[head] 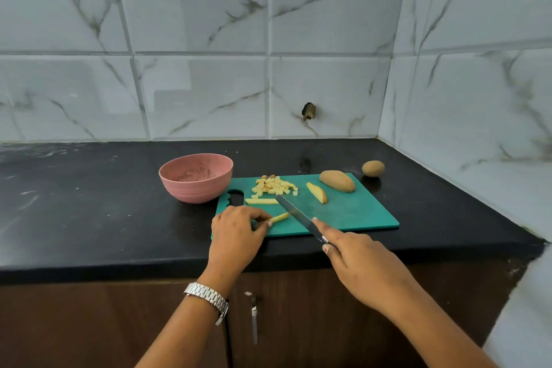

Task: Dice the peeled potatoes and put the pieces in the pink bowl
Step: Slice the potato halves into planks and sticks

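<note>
A teal cutting board (352,215) lies on the black counter. My left hand (236,233) pinches a potato stick (280,217) at the board's near left. My right hand (361,266) grips a knife (295,216), forefinger along the spine, blade angled across the board just right of that stick. Another stick (261,201) lies behind it. A heap of diced potato (273,185) sits at the board's back left. A potato wedge (317,193) and a potato half (337,181) lie to the right. The pink bowl (196,178) stands left of the board.
A small whole potato (373,168) sits on the counter beyond the board's back right corner. Marble-tiled walls close the back and the right side. The black counter (89,203) stretches left of the bowl. Brown cabinet doors with a metal handle (254,323) are below.
</note>
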